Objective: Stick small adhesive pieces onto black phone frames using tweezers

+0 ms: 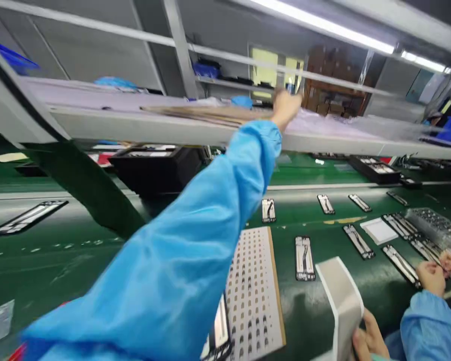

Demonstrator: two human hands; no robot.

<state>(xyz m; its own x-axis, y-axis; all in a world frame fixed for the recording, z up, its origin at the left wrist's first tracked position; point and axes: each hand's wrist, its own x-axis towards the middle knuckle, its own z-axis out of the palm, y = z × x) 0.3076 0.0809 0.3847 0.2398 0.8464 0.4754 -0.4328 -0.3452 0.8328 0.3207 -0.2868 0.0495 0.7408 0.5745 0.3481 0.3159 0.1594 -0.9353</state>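
Note:
My left hand [285,108], in a blue sleeve, is raised over the overhead shelf [165,120]. It is smeared by motion, so whether its fingers hold anything is unclear. Beside it on the shelf lie flat brown cardboard pieces [210,113]. At the lower right my right hand [368,338] is closed on a folded strip of white-edged backing paper [342,301]. Under my left arm is a white sheet with rows of small stickers [253,291]. A phone frame [304,258] lies to the right of that sheet, and another phone frame [221,326] is partly hidden by my sleeve.
A co-worker's hands [432,276] work at the right among several phone frames [400,263]. A clear plastic tray [436,225] and a white pad [379,230] are near them. Black bins [158,168] stand beneath the shelf, and a slanted post [82,185] crosses the left.

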